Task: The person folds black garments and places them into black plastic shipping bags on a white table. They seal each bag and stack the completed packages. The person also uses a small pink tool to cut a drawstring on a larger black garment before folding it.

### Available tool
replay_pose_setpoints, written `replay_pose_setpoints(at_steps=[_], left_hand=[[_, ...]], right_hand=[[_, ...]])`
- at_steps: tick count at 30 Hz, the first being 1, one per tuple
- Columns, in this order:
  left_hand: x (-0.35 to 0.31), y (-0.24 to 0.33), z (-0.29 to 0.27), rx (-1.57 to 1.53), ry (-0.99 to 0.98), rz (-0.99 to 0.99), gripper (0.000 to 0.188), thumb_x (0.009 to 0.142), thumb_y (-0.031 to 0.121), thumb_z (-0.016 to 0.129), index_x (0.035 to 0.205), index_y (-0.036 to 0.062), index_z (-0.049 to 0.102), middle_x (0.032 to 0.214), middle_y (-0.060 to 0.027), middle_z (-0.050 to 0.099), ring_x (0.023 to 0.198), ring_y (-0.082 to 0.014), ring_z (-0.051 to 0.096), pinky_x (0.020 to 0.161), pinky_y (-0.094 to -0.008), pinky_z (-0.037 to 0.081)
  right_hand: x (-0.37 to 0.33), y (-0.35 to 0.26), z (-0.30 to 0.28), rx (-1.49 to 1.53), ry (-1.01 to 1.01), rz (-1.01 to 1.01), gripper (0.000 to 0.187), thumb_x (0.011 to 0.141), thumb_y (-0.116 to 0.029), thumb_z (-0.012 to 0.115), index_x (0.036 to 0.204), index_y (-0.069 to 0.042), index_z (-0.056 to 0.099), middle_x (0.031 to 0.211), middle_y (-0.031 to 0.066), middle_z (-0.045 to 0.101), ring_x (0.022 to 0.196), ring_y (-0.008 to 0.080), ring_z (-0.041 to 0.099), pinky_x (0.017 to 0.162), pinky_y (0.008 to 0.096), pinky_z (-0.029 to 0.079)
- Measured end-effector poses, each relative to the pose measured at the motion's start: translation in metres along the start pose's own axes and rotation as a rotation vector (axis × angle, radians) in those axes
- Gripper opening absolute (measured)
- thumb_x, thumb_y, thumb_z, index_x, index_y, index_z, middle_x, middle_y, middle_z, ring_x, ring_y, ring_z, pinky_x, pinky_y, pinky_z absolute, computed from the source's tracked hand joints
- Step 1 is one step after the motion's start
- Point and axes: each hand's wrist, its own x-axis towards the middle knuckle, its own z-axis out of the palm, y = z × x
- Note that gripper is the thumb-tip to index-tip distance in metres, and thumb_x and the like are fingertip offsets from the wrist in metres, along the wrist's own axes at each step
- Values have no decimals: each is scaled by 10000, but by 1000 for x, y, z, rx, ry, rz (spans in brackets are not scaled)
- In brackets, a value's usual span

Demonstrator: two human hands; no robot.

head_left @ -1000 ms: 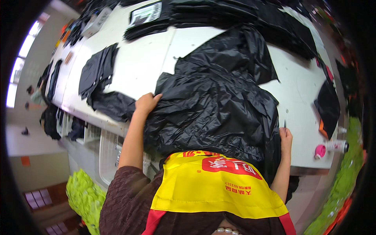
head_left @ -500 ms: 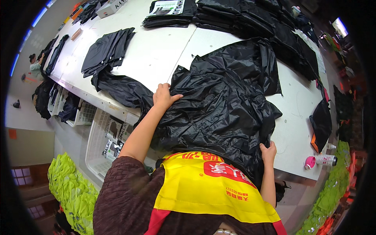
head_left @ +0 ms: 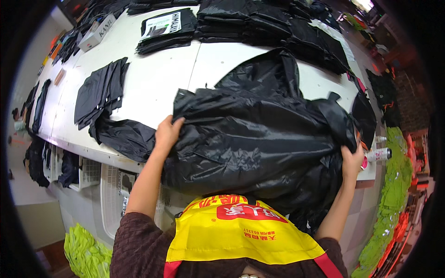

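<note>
A black shiny hooded-looking jacket (head_left: 250, 139) spreads over the near part of the white table (head_left: 160, 69), its near edge against my yellow apron. One sleeve (head_left: 125, 134) trails off to the left. At the jacket's left edge, my left hand (head_left: 167, 134) is closed on the fabric, thumb on top. Far to the right, my right hand (head_left: 353, 160) grips the other edge and pulls the fabric fairly taut. The fingertips of both hands are partly hidden by the cloth.
Folded black garments lie in a pile (head_left: 102, 90) at the left; packed black stacks (head_left: 245, 23) line the far side. A white basket (head_left: 110, 199) holding packages stands below the table edge. A can-like bottle (head_left: 381, 154) is at the right. Lime-green cloth (head_left: 85, 252) lies on the floor.
My right hand has moved right and up with the jacket's edge, stretching the crumpled fabric wider and smoother. My left hand has shifted left and slightly down. The view has turned too.
</note>
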Motion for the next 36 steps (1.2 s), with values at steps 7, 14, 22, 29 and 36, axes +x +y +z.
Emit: replay_pose_setpoints(at_steps=[7, 14, 22, 29, 36], left_hand=[[67, 41, -43, 8, 603, 202, 417, 845, 444, 571, 846, 27, 593, 777, -241, 624, 754, -451, 587, 654, -475, 457], [76, 18, 59, 325, 478, 287, 518, 839, 324, 608, 1222, -1, 481, 1125, -195, 550, 1071, -371, 501, 907, -441, 380], [-7, 121, 143, 418, 50, 774, 670, 783, 459, 630, 1300, 66, 465, 1351, -195, 413, 1297, -355, 327, 1048, -504, 248], [9, 119, 169, 510, -75, 652, 722, 759, 506, 632, 1311, 75, 455, 1341, -173, 426, 1275, -320, 346, 1039, -525, 229], [27, 170, 199, 275, -102, 864, 669, 760, 414, 662, 1304, 85, 453, 1262, -185, 462, 1194, -348, 418, 979, -496, 292]], right_hand=[[91, -29, 47, -9, 137, -114, 415, 715, -156, 648, 1070, 48, 577, 956, 175, 654, 867, 253, 622, 810, 345, 473], [107, 154, 142, -339, -309, 33, 606, 718, -471, 686, 1033, 40, 605, 953, 203, 643, 883, 336, 619, 776, 396, 473], [162, 285, 105, -370, -149, 59, 396, 913, -356, 461, 1012, -6, 619, 998, 228, 604, 945, 375, 581, 820, 452, 451], [225, 214, 144, -713, -142, -161, 463, 839, -394, 566, 1064, 9, 598, 1049, 219, 594, 998, 376, 560, 873, 457, 430], [287, 72, 326, 125, -211, -157, 674, 746, -441, 684, 1214, 17, 526, 1189, 254, 563, 1142, 343, 533, 954, 379, 424]])
